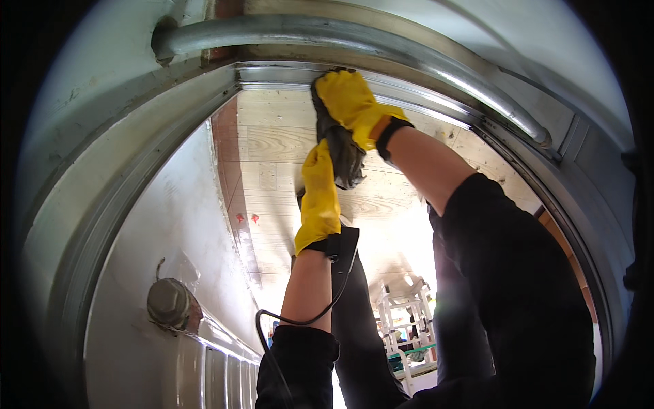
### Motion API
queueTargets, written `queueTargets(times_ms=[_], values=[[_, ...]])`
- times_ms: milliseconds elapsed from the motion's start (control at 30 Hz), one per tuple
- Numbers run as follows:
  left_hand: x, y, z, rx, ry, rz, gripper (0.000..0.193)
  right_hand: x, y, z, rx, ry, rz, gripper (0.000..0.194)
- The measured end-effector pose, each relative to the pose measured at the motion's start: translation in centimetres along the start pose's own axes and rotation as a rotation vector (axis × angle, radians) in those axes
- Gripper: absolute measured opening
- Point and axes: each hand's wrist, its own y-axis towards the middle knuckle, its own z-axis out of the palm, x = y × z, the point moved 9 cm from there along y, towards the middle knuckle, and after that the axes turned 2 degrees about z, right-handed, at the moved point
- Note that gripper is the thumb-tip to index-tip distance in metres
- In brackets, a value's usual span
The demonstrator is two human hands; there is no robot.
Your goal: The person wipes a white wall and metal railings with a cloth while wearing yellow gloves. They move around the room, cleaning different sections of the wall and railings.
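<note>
Both my hands wear yellow gloves. My right hand (349, 102) presses a dark grey cloth (346, 153) against the metal sill track (281, 76) of a door or window frame, its fingers curled over the cloth's upper end. Just below and to the left, my left hand (321, 189) is beside the hanging lower part of the cloth; its fingertips are hidden, so its grip on the cloth cannot be made out. A black strap with a cable circles my left wrist.
A thick metal pipe (306, 31) runs across just beyond the sill track. A white radiator (219, 373) with a pipe fitting (171, 305) stands at the lower left. Wood-look flooring (276, 143) lies below the hands, and a white metal rack (406, 312) stands farther back.
</note>
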Motion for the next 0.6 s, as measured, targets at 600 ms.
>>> queueTargets(times_ms=[600], values=[[4.9,-7.4,12.9,0.332,0.237,0.01,0.039,-15.1,-13.9,-0.2,0.304,-0.185,0.186,0.016]])
